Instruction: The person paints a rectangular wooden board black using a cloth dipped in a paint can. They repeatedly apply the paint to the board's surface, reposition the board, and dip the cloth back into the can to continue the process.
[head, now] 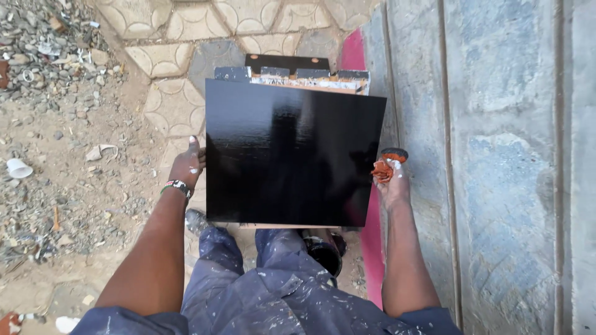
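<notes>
Glossy black board (292,152), likely stiff and wet-slick, spans between both hands. Left hand (188,164) grips its edge; right hand (390,180) pinches a rag (381,170) against the opposite edge. Hold edges only.

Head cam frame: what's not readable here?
- Left hand: fingers hidden behind the edge of the glossy black square board, head view.
- Right hand: grips an orange rag; the dark round object above it is too small to identify.
- Black paint tin: mostly covered by the board and a trouser knee.
</notes>
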